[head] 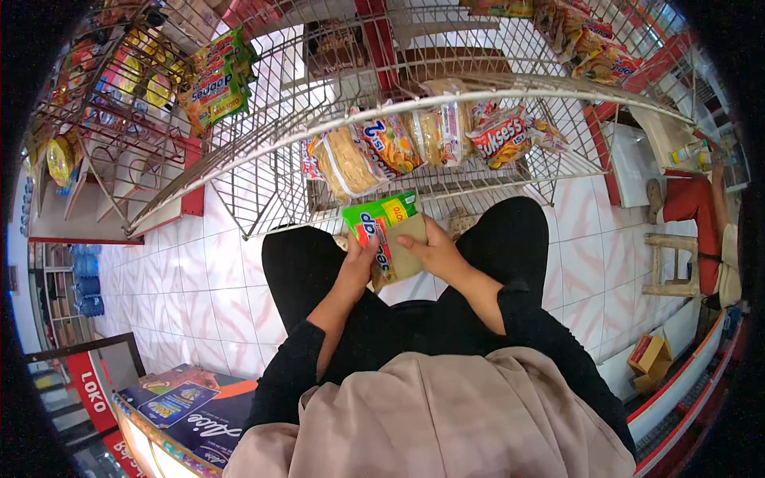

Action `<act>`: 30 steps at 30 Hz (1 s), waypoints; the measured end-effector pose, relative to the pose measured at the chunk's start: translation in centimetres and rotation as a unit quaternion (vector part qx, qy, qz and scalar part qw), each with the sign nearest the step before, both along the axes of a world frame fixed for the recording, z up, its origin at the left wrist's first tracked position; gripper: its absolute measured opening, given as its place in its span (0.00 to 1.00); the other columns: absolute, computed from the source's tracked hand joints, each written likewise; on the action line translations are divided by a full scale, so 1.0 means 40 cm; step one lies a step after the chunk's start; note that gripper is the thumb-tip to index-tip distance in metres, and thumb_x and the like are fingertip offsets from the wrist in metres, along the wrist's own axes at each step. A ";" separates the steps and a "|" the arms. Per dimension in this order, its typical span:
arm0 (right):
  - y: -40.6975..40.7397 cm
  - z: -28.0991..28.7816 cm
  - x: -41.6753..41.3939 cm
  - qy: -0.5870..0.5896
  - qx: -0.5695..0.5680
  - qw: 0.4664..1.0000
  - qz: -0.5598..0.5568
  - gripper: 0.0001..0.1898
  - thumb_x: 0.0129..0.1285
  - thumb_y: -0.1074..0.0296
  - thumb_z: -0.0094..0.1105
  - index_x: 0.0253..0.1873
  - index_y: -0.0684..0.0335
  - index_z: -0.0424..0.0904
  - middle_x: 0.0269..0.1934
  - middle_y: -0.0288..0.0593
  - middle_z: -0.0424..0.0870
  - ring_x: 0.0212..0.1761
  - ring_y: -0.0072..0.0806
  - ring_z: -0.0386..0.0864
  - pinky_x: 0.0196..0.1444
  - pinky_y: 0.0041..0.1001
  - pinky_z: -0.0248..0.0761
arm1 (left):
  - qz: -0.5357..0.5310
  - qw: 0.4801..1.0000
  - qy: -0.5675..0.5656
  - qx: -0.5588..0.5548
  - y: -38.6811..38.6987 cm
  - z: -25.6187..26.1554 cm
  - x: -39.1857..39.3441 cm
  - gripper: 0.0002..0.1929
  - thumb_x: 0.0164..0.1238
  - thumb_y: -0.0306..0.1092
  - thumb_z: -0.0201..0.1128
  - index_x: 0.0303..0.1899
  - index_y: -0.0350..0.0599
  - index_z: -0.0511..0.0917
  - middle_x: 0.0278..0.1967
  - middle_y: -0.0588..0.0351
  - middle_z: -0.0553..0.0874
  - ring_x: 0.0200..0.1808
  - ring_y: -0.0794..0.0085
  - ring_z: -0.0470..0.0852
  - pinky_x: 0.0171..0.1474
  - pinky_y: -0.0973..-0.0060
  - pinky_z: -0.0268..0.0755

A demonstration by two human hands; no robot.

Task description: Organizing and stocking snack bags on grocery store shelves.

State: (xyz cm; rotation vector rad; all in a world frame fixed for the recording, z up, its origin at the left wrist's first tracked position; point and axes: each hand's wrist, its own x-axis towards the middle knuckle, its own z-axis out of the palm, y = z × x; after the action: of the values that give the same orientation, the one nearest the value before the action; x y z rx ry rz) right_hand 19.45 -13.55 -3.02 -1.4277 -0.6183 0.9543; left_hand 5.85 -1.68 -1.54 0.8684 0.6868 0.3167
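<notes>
Between my knees I hold a green Sedaap instant noodle packet (372, 218) with a greyish-tan cloth (406, 254) lying against its front. My left hand (358, 263) grips the packet's left edge, thumb on its face. On the other side my right hand (439, 251) holds the cloth and the packet's right part, thumb on the cloth. Just beyond, a white wire rack basket (382, 110) holds a row of Sukses noodle packets (502, 137), some with their clear and tan sides showing. More green Sedaap packets (218, 83) stand in the rack at upper left.
Yellow-labelled packets (60, 161) sit in the rack at far left, other noodle packets (603, 60) at upper right. A person in red trousers (693, 209) is at the right, by a wooden stool (675, 239). An open cardboard box (651, 358) lies lower right; a freezer (179, 412) stands lower left.
</notes>
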 end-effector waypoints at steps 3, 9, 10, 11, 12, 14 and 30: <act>0.002 0.007 0.006 -0.018 0.028 0.999 -0.035 0.21 0.69 0.59 0.61 0.59 0.66 0.71 0.47 0.41 0.82 0.48 0.24 0.79 0.53 0.27 0.72 | -0.101 0.965 0.026 0.240 0.000 0.006 -0.003 0.30 0.67 0.29 0.67 0.65 0.42 0.59 0.57 0.56 0.74 0.56 0.75 0.73 0.60 0.74 0.67; -0.017 0.035 0.028 0.023 0.002 1.000 -0.007 0.19 0.71 0.57 0.57 0.56 0.66 0.73 0.46 0.38 0.82 0.46 0.20 0.78 0.49 0.25 0.73 | -0.054 0.980 0.031 0.186 -0.005 0.018 -0.017 0.24 0.63 0.27 0.69 0.58 0.41 0.68 0.51 0.57 0.80 0.52 0.77 0.78 0.57 0.75 0.71; -0.019 0.038 0.031 0.044 0.005 0.999 0.001 0.18 0.71 0.58 0.58 0.56 0.66 0.74 0.45 0.38 0.83 0.45 0.20 0.78 0.49 0.24 0.73 | -0.035 0.985 0.013 0.168 -0.005 0.020 -0.020 0.23 0.64 0.26 0.68 0.58 0.41 0.69 0.51 0.57 0.81 0.52 0.76 0.78 0.57 0.74 0.71; -0.020 0.040 0.032 0.081 0.022 0.996 0.012 0.18 0.71 0.58 0.58 0.55 0.66 0.74 0.45 0.38 0.83 0.45 0.20 0.79 0.49 0.24 0.73 | 0.005 0.985 -0.010 0.172 -0.005 0.020 -0.023 0.23 0.65 0.25 0.67 0.58 0.41 0.68 0.51 0.56 0.81 0.52 0.76 0.79 0.57 0.74 0.71; -0.019 0.042 0.032 0.076 0.002 0.997 0.017 0.18 0.71 0.58 0.59 0.55 0.66 0.74 0.45 0.37 0.83 0.45 0.20 0.79 0.48 0.24 0.74 | 0.044 0.985 -0.033 0.162 -0.003 0.020 -0.024 0.23 0.65 0.25 0.66 0.59 0.41 0.68 0.52 0.56 0.80 0.52 0.75 0.79 0.58 0.73 0.71; -0.017 0.044 0.030 0.099 -0.008 0.995 0.033 0.17 0.70 0.59 0.60 0.55 0.66 0.75 0.45 0.37 0.83 0.45 0.20 0.79 0.48 0.24 0.74 | 0.111 0.984 -0.073 0.122 0.001 0.018 -0.022 0.22 0.69 0.26 0.63 0.61 0.42 0.66 0.54 0.56 0.79 0.55 0.72 0.79 0.60 0.70 0.70; -0.042 0.061 0.123 -0.075 -0.052 0.996 -0.005 0.16 0.59 0.63 0.71 0.47 0.67 0.83 0.36 0.39 0.87 0.37 0.20 0.81 0.42 0.24 0.74 | -0.083 0.993 -0.078 0.029 0.128 0.040 -0.090 0.49 0.65 0.75 0.43 0.70 0.35 0.60 0.64 0.48 0.74 0.64 0.59 0.74 0.66 0.58 0.65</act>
State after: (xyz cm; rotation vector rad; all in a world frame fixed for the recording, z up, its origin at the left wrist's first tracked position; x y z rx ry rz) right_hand 24.38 -15.22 -0.57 -1.6048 -0.6790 0.8877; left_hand 2.25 3.45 0.06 0.9402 0.4593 0.2535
